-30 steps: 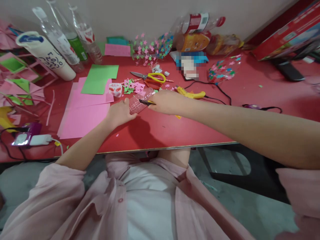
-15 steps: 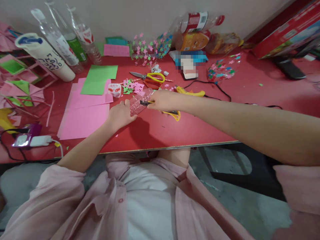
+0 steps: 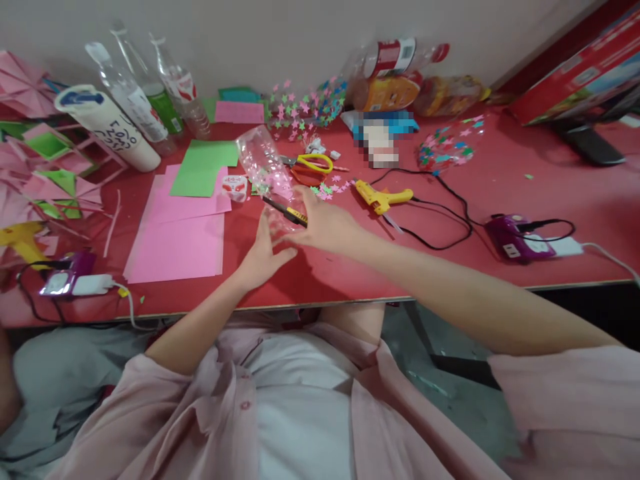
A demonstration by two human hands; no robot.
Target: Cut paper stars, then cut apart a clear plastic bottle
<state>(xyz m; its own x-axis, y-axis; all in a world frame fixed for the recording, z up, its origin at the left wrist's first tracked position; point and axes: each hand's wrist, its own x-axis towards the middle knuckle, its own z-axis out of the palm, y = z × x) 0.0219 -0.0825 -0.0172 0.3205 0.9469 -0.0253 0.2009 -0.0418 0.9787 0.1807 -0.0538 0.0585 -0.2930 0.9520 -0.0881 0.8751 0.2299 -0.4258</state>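
My right hand [image 3: 325, 223] grips a black and yellow utility knife [image 3: 284, 209], its dark end pointing up and left across a clear plastic bottle [image 3: 263, 160]. The bottle is tilted, with its far end toward the wall. My left hand [image 3: 264, 259] curves around the bottle's near end, thumb held apart from the fingers. Part of that end is hidden behind both hands. Just beyond lie yellow-handled scissors [image 3: 315, 163], pink paper stars [image 3: 327, 192] and a small red and white label piece [image 3: 235, 188].
Pink sheets [image 3: 175, 247] and a green sheet [image 3: 205, 170] lie left. To the right are a yellow glue gun [image 3: 383, 197], its black cord and a purple power adapter [image 3: 520, 239]. Bottles [image 3: 185, 93] stand against the wall. Star-covered plastic [image 3: 445, 150] sits behind.
The bottle has swung up from lying under my hands, its far end now toward the wall. My right hand and the knife have shifted slightly; my left hand has moved right and nearer me.
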